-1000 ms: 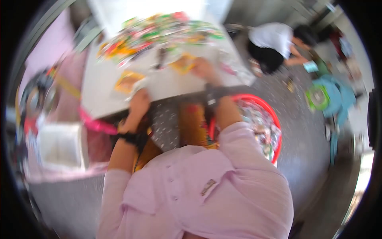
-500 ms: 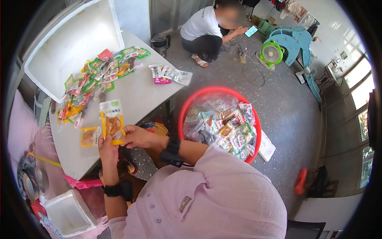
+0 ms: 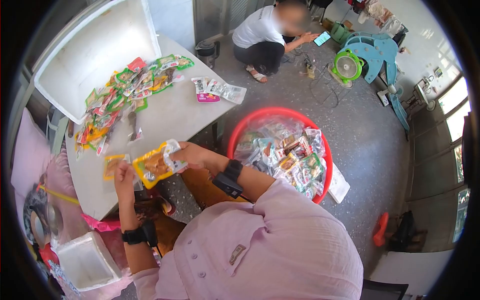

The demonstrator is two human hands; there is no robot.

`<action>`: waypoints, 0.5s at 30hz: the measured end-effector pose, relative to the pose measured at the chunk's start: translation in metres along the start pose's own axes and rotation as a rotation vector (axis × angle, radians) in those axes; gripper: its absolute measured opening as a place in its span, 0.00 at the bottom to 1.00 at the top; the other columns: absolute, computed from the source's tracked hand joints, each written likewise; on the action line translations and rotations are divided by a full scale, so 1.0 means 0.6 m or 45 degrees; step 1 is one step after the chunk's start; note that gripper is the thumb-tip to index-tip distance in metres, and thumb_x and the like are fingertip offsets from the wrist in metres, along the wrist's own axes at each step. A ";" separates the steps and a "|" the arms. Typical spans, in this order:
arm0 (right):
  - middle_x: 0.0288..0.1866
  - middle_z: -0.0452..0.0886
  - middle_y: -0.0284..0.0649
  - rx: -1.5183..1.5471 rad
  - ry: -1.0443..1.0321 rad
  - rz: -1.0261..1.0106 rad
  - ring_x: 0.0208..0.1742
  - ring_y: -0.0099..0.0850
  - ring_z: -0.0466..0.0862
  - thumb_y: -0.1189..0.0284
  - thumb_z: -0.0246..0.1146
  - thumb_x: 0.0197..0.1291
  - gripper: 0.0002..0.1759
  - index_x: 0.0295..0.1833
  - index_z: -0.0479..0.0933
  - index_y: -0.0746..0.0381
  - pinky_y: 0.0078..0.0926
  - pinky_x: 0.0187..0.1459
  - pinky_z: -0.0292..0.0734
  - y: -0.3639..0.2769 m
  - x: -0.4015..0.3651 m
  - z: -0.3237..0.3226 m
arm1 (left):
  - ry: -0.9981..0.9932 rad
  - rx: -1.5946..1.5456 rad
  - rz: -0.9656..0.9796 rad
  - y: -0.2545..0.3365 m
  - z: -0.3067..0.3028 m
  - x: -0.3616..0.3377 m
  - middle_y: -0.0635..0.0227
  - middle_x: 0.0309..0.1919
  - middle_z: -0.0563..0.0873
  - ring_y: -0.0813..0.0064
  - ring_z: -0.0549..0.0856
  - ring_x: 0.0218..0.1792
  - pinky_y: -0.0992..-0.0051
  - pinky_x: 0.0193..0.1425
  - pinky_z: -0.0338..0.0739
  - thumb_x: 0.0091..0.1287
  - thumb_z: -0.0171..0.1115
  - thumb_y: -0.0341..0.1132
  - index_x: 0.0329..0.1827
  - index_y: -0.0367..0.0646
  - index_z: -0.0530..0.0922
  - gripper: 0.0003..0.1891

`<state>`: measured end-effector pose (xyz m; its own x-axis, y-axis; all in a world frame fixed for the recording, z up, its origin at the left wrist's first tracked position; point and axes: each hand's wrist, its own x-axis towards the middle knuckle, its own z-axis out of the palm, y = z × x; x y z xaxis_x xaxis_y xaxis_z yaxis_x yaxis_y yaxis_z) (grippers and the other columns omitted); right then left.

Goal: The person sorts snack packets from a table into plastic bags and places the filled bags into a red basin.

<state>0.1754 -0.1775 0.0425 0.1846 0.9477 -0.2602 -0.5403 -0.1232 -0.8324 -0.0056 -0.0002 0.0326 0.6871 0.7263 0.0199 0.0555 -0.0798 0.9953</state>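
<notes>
Over the near edge of the table, my right hand grips the printed end of a yellow-edged food packet, which lies sideways and shows brown food. My left hand is closed at the left, close to the packet's other end; what its fingers hold, if anything, I cannot make out. Just behind it, a smaller yellow-edged packet rests on the table. A heap of colourful packets is spread farther back.
A white foam box stands at the back left. Silver packets lie near the table's corner. A red tub of packets stands on the floor. A person squats with a phone near a green fan.
The held packet has turned from upright to sideways, its printed end now in my right hand. My left hand has moved slightly left, and my right hand has moved right and up.
</notes>
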 end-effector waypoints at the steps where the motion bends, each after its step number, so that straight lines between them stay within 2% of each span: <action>1: 0.40 0.75 0.35 0.017 0.030 -0.022 0.38 0.27 0.76 0.73 0.52 0.53 0.16 0.49 0.67 0.57 0.29 0.33 0.74 0.001 -0.002 -0.002 | 0.241 0.591 0.258 -0.004 0.001 0.002 0.64 0.34 0.76 0.74 0.74 0.37 0.76 0.42 0.68 0.53 0.54 0.31 0.46 0.35 0.67 0.17; 4: 0.40 0.74 0.36 0.023 0.100 -0.100 0.37 0.27 0.76 0.73 0.51 0.53 0.16 0.50 0.66 0.58 0.28 0.33 0.74 0.004 0.004 -0.008 | 0.257 1.443 0.630 -0.030 -0.001 -0.004 0.55 0.36 0.76 0.62 0.75 0.40 0.69 0.44 0.67 0.52 0.55 0.35 0.46 0.33 0.68 0.20; 7: 0.39 0.75 0.36 -0.011 0.134 -0.154 0.35 0.25 0.76 0.73 0.50 0.54 0.14 0.48 0.67 0.59 0.24 0.30 0.74 0.017 0.018 -0.016 | 0.129 1.413 0.277 -0.059 -0.001 -0.001 0.51 0.35 0.76 0.55 0.74 0.39 0.65 0.43 0.67 0.51 0.54 0.37 0.40 0.34 0.71 0.17; 10: 0.40 0.74 0.36 0.039 0.142 -0.150 0.35 0.25 0.76 0.73 0.50 0.54 0.14 0.48 0.67 0.59 0.24 0.30 0.74 0.018 0.020 -0.013 | 0.078 1.517 0.142 -0.037 0.009 0.000 0.52 0.30 0.76 0.54 0.74 0.35 0.64 0.39 0.67 0.53 0.51 0.35 0.33 0.35 0.72 0.11; 15: 0.40 0.74 0.35 0.142 0.104 -0.104 0.36 0.26 0.76 0.71 0.50 0.54 0.15 0.49 0.65 0.58 0.25 0.31 0.74 0.010 0.027 0.010 | 0.226 1.249 0.288 -0.048 0.007 0.006 0.52 0.26 0.75 0.54 0.74 0.33 0.62 0.37 0.67 0.55 0.46 0.32 0.29 0.36 0.71 0.08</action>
<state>0.1703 -0.1611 0.0363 0.2955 0.9256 -0.2367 -0.6079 -0.0090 -0.7939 -0.0017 0.0021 0.0035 0.6422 0.7092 0.2908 0.5612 -0.6934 0.4518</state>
